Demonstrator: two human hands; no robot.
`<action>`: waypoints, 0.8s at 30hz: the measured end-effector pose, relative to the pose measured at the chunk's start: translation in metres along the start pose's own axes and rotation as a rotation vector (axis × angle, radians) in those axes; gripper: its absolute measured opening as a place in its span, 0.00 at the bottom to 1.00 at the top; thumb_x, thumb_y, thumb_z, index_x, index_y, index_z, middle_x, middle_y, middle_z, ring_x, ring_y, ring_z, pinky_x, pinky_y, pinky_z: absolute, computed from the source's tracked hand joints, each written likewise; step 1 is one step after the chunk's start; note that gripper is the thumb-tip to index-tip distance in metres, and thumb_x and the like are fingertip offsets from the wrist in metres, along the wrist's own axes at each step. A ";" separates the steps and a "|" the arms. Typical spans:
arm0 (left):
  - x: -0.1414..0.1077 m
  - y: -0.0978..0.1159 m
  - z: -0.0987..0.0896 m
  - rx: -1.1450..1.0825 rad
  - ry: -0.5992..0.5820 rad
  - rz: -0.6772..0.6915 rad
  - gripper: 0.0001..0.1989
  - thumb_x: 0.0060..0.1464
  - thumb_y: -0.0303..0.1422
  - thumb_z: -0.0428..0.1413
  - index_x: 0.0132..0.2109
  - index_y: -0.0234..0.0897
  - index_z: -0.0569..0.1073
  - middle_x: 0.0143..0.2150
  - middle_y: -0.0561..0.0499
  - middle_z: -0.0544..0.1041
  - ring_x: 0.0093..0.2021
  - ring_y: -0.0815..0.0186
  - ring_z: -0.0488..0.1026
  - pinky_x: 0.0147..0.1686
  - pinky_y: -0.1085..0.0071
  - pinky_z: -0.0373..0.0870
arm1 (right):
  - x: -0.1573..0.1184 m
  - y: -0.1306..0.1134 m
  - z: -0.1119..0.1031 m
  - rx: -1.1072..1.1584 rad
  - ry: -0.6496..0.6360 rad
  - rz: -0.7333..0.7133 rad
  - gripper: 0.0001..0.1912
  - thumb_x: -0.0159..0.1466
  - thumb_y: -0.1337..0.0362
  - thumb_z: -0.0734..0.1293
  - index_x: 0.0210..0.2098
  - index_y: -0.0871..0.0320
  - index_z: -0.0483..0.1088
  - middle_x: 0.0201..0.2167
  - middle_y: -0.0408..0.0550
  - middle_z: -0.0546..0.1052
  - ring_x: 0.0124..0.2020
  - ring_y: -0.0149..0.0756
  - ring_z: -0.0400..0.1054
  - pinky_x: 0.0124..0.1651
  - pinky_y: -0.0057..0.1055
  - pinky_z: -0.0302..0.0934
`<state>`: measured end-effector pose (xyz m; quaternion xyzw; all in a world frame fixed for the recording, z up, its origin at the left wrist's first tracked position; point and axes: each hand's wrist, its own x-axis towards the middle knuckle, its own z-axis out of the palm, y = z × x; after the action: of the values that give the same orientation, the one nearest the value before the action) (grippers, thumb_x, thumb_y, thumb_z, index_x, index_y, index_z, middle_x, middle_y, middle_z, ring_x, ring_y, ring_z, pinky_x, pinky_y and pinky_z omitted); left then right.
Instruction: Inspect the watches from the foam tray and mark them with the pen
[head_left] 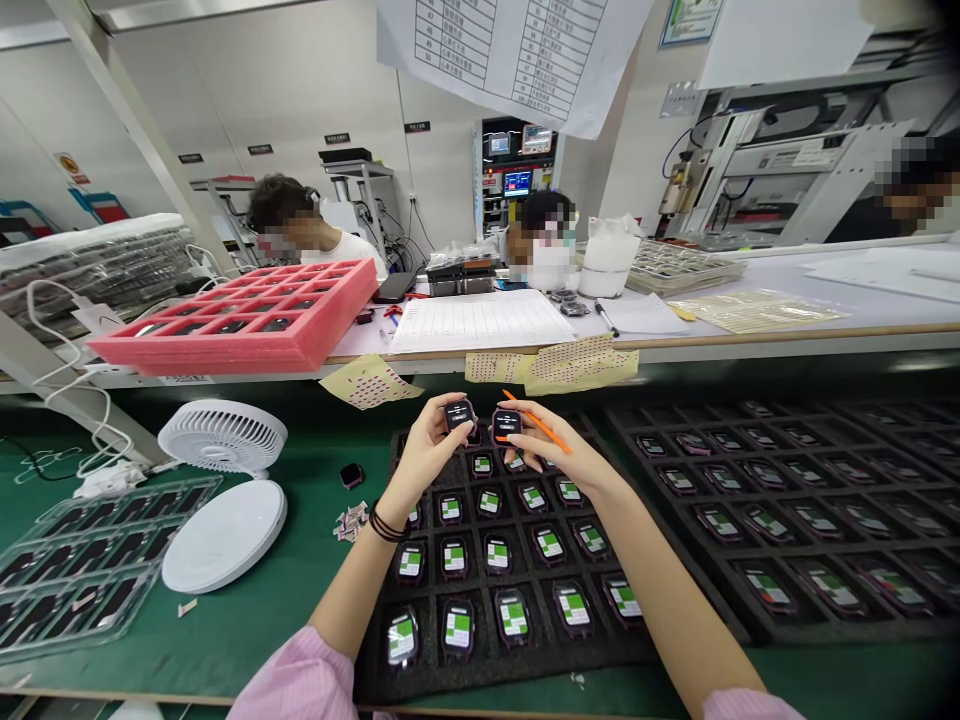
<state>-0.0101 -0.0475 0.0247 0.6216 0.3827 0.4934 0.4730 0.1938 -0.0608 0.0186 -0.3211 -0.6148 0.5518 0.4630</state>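
One smartwatch [457,412] is pinched between the left hand [433,432]'s fingers; the right hand [564,442]'s fingers close on another smartwatch [508,424] and an orange stick [537,421]. Their screen words look too tiny to read. At six o'clock, forearms [651,565] hide parts of a black foam tray [435,682]. A white fan [223,437] stands at nine o'clock, a pink foam tray [202,352] at ten.
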 end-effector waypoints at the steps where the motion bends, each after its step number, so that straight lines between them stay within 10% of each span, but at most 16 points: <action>1: 0.000 0.001 0.000 -0.007 0.004 -0.002 0.23 0.51 0.38 0.59 0.53 0.37 0.66 0.43 0.46 0.74 0.34 0.69 0.71 0.27 0.77 0.66 | 0.000 0.000 0.001 0.001 -0.002 0.003 0.21 0.60 0.62 0.68 0.52 0.52 0.63 0.38 0.48 0.71 0.31 0.34 0.72 0.18 0.23 0.56; 19: 0.002 -0.001 0.000 -0.037 -0.034 -0.010 0.22 0.55 0.42 0.54 0.53 0.36 0.66 0.38 0.48 0.72 0.30 0.70 0.70 0.21 0.78 0.60 | 0.003 0.000 0.004 -0.024 0.108 0.026 0.16 0.60 0.59 0.67 0.46 0.56 0.67 0.30 0.43 0.70 0.19 0.25 0.66 0.16 0.23 0.48; 24: 0.001 -0.005 0.001 0.001 -0.055 0.002 0.24 0.52 0.35 0.59 0.55 0.37 0.64 0.47 0.45 0.73 0.39 0.66 0.72 0.32 0.74 0.68 | 0.004 0.004 0.002 -0.022 0.067 0.040 0.20 0.58 0.60 0.68 0.49 0.54 0.65 0.36 0.47 0.71 0.25 0.29 0.70 0.17 0.23 0.50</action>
<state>-0.0090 -0.0452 0.0203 0.6354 0.3692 0.4764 0.4827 0.1901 -0.0575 0.0157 -0.3570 -0.5984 0.5431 0.4686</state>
